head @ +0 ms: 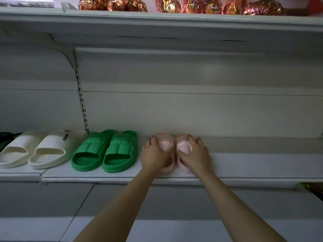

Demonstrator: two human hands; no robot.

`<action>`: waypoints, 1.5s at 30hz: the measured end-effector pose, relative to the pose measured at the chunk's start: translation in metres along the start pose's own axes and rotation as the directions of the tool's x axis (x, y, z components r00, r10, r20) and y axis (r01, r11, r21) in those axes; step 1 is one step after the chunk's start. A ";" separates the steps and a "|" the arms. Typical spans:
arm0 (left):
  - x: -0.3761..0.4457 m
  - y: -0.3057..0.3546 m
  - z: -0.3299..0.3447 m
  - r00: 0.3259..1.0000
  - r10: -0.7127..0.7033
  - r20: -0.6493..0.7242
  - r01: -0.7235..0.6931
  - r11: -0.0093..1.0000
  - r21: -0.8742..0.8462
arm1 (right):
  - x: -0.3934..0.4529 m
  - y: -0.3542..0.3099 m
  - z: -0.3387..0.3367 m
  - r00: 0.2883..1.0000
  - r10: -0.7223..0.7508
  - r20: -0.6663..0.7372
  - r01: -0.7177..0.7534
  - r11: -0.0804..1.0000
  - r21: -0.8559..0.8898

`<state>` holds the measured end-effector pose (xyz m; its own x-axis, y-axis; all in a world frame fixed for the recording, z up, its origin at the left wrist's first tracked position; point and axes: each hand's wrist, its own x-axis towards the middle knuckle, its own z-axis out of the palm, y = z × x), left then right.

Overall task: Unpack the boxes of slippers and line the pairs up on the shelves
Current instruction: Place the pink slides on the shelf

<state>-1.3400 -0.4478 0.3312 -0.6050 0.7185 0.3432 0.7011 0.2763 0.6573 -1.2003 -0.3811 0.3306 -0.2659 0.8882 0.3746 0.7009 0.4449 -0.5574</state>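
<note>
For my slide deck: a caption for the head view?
Left hand and right hand set pink slippers beside green pair on shelf.

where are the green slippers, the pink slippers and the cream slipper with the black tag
green slippers (120, 151), head view, on the ribbed strap of the right one
pink slippers (165, 143), head view, on the strap of the left one
cream slipper with the black tag (54, 142), head view, on its ribbed strap
</note>
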 end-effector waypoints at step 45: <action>-0.086 -0.101 -0.302 0.753 0.658 -0.001 -0.584 0.670 0.459 | -0.193 -0.222 -0.060 0.885 -0.362 -0.294 0.266 0.909 -0.321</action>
<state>-1.4728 -0.7301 0.4383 0.0051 0.7223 0.6915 0.9960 0.0582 -0.0681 -1.2650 -0.6579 0.4267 -0.2946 0.5909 0.7510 0.7787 0.6040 -0.1697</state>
